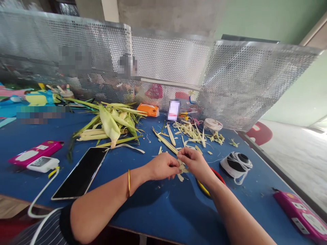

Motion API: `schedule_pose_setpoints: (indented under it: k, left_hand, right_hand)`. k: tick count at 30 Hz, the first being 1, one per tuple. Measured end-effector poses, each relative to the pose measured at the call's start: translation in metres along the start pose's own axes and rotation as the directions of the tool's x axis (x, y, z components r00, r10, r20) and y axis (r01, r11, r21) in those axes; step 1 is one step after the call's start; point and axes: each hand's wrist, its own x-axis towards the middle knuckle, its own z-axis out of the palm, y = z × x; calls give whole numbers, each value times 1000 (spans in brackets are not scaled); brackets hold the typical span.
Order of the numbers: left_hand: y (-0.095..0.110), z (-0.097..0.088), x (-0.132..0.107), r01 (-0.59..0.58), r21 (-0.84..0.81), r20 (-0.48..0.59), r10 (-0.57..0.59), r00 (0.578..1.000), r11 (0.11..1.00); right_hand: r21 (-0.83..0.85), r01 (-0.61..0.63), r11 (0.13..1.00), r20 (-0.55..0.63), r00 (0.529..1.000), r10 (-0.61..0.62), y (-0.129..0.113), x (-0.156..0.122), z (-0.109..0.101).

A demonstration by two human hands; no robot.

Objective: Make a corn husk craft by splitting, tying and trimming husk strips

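Observation:
Over the blue table, my left hand [165, 165] and my right hand [194, 162] meet with fingertips pinched on a small pale piece of corn husk [182, 166]. Much of the piece is hidden by my fingers. A long husk strip [165, 141] lies just beyond my right fingertips. Farther back are a short pointed strip [170, 134] and a heap of shredded husk [187, 130]. Red and yellow curved handles or rings [203, 188] show partly under my right wrist. To the left lies a pile of green and cream corn husks [110, 127].
On the left are a tablet [80, 173], a magenta power strip [35, 152] and a white cable [42, 194]. On the right sit wound white cord [233, 165], a tape roll [213, 124] and another power strip [298, 212]. A perforated metal screen [168, 58] stands behind.

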Motion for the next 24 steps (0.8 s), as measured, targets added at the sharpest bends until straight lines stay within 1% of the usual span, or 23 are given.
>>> schedule_pose_setpoints:
  k: [2, 4, 5, 7, 8, 10, 11, 14, 16, 18, 21, 22, 24]
  left_hand:
    - [0, 0, 0, -15, -50, 53, 18, 998, 999]
    - [1, 0, 0, -18, -137, 56, 25, 998, 990]
    - [2, 0, 0, 0, -199, 49, 10, 999, 980]
    - [4, 0, 0, 70, -336, 54, -55, 997, 939]
    - [4, 1, 0, 116, -395, 73, -94, 993, 911]
    - [5, 3, -1, 191, -457, 109, -158, 981, 869]
    - [6, 4, -1, 209, -461, 101, -182, 978, 862]
    - [6, 7, -2, 215, -435, 32, -223, 974, 874]
    - [6, 9, -2, 203, -394, 24, -211, 977, 897]
    - [6, 10, -2, 178, -342, 48, -172, 984, 923]
    - [7, 12, -2, 154, -308, 65, -141, 988, 939]
    - [7, 12, -1, 161, -325, 60, -149, 987, 932]
    - [7, 11, 0, 183, -393, 30, -186, 982, 901]
  right_hand:
    - [-11, 33, 999, -37, 999, -34, 0, 0, 1]
    - [-33, 57, 998, -95, 994, -60, 0, 1, 2]
    - [-44, 72, 996, -118, 990, -77, 1, 1, 3]
    - [-62, 96, 993, -143, 984, -104, 2, 1, 3]
    - [-70, 103, 992, -147, 983, -112, 2, 1, 4]
    - [-77, 96, 992, -145, 984, -106, 2, 0, 5]
    - [-78, 86, 993, -143, 985, -97, 3, 0, 5]
    - [-77, 77, 994, -116, 990, -85, 2, 0, 5]
    - [-87, 92, 992, -86, 991, -100, 1, -1, 5]
    - [-124, 135, 983, -88, 985, -147, 0, 0, 5]
    - [-194, 196, 961, -154, 962, -227, 1, 0, 9]
    - [-195, 193, 962, -180, 957, -229, 2, 1, 10]
    - [-132, 155, 979, -236, 954, -183, 3, 3, 8]
